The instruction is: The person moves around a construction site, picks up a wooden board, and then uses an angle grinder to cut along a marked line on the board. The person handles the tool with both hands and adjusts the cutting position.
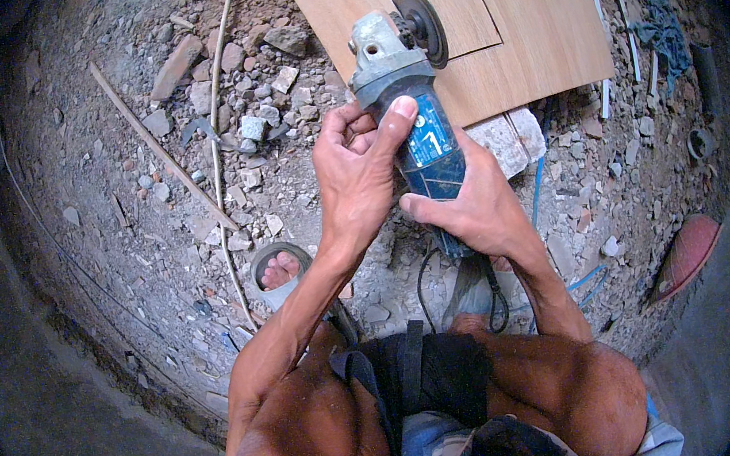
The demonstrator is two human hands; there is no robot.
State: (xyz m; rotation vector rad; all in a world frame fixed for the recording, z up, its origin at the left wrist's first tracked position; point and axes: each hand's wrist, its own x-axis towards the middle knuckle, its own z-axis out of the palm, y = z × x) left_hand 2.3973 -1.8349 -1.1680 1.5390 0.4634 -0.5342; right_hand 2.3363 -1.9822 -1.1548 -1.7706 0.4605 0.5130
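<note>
Right hand (470, 208) wraps the blue body of the grinder (410, 107), fingers closed round it; left hand (359, 171) curls beside the grey head, thumb pressed on the casing, fingertips bent near the collar. That grinder hangs over rubble (263, 105), its dark disc (420, 22) above the plywood sheet (504, 26), no guard visible. Should the motor start, fingers this near could meet the disc. Its cord (424, 284) loops by the knees and could snag; a bare foot (279, 271) rests on loose stones.

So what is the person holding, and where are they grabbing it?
A blue and grey angle grinder with a dark round disc. The right hand wraps the blue body near its rear end; the left hand has its grip further forward, thumb lying on the blue body.
</note>
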